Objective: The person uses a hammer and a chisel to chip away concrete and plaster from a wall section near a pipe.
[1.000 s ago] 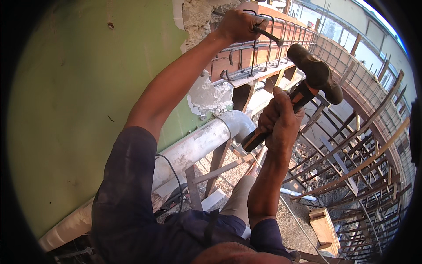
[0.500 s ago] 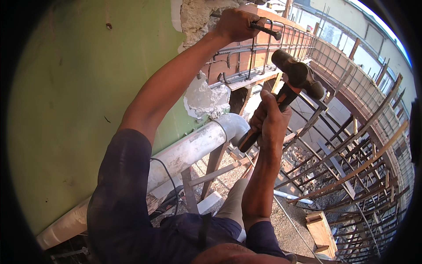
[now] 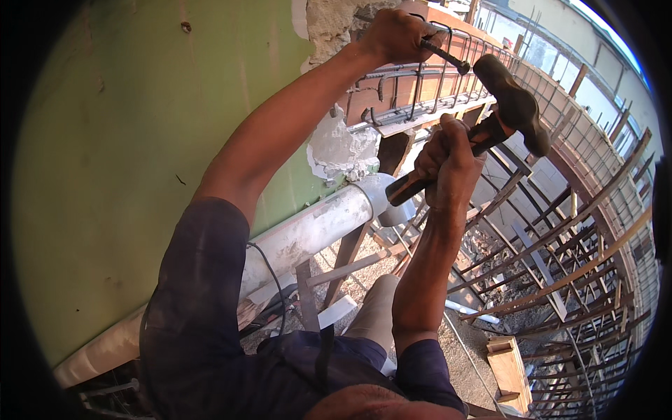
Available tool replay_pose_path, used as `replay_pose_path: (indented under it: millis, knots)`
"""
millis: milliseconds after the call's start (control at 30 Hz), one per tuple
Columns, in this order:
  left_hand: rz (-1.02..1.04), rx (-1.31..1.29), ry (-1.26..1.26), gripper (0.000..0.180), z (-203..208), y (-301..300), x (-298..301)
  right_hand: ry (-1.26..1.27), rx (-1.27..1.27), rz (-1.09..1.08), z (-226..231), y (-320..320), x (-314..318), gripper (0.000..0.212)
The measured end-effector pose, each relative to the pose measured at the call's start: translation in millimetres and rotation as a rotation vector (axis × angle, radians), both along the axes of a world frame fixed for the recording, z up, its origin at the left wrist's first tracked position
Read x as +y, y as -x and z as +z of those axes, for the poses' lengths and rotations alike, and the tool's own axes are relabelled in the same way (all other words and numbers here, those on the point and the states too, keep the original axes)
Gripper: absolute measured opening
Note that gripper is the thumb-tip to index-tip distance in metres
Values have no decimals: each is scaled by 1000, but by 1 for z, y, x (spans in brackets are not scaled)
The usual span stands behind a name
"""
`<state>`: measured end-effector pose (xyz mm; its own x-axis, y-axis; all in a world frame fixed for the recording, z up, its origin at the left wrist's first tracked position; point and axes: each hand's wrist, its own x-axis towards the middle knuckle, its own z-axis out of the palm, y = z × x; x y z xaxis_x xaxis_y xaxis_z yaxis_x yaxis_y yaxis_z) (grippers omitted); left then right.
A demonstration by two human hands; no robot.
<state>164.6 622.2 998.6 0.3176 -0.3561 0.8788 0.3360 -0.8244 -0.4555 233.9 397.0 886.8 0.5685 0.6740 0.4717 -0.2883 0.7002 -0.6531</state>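
Observation:
My left hand [image 3: 402, 36], at the top, is closed round a dark steel chisel [image 3: 446, 56]. Its blunt end sticks out to the right; its other end is hidden by the hand, toward broken concrete [image 3: 334, 31] at the wall's edge. My right hand [image 3: 451, 161] grips the black and orange handle of a hammer [image 3: 514, 101]. One face of the hammer head sits just right of the chisel's blunt end, with a narrow gap in the picture; their true distance I cannot tell.
On the left is a green wall [image 3: 154, 140], with a thick pale pipe [image 3: 308, 238] along its foot. Steel reinforcing bars [image 3: 420, 84] stand before an orange-brown board behind my hands. Wooden props [image 3: 560, 231] crowd the right, and a wooden box [image 3: 509, 374] lies lower down.
My right hand has brought the hammer up and to the right, its head now level with the chisel's end. My left hand keeps its hold; the whole view has shifted slightly.

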Motion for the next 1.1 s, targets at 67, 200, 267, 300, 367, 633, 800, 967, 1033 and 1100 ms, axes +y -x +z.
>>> replay_pose_path:
  millis: [67, 200, 267, 300, 367, 633, 800, 967, 1033, 1100]
  knots:
    - [17, 43, 85, 34, -9, 2, 2, 170, 3, 87, -15, -13, -12, 36]
    - [74, 193, 79, 17, -17, 0, -9, 155, 77, -40, -35, -23, -49, 39]
    - [-2, 239, 94, 8, -18, -3, -6, 128, 111, -49, -40, -27, -65, 37]
    - [65, 247, 90, 9, -17, -1, -2, 111, 106, -65, -39, -26, -72, 37]
    - [190, 269, 77, 10, -13, 2, 3, 75, 105, -104, -36, -26, -86, 35]
    - [-52, 174, 38, 30, -18, -4, 7, -518, 97, -206, -7, -36, -112, 36]
    - [-29, 123, 5, 44, -12, -7, 3, -115, 97, -68, -23, 2, -13, 38]
    - [-35, 120, 44, 42, -18, 4, 19, 180, -71, 26, -50, -3, -17, 30]
    - [-20, 113, 32, 40, -14, 0, 19, 46, 6, -54, -36, -10, -51, 32]
    - [39, 122, 25, 39, -8, 2, 14, -140, 49, -253, -3, -20, -81, 41]
